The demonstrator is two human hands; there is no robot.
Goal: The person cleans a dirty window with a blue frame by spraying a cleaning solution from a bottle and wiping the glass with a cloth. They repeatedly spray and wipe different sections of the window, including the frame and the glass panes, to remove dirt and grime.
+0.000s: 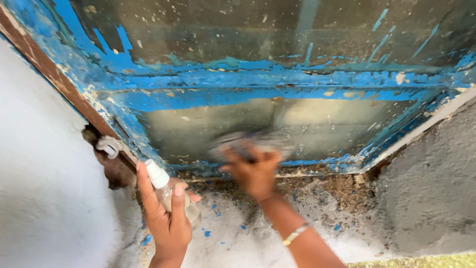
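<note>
A dirty glass window pane [297, 124] is sitting in a chipped blue frame [238, 79]. The right hand [254, 171] is pressing a blurry grey cloth [248, 141] on it. The left hand [166, 213] is gripping a small clear spray bottle [171, 193].

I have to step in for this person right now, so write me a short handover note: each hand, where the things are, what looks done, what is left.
Left hand: holds a clear spray bottle with a white nozzle, low by the sill.
Right hand: presses a grey cloth, blurred, on the lower glass pane.
Done: cannot tell.
Left: blue paint smears on the upper pane; paint flakes and dirt on the sill.
</note>
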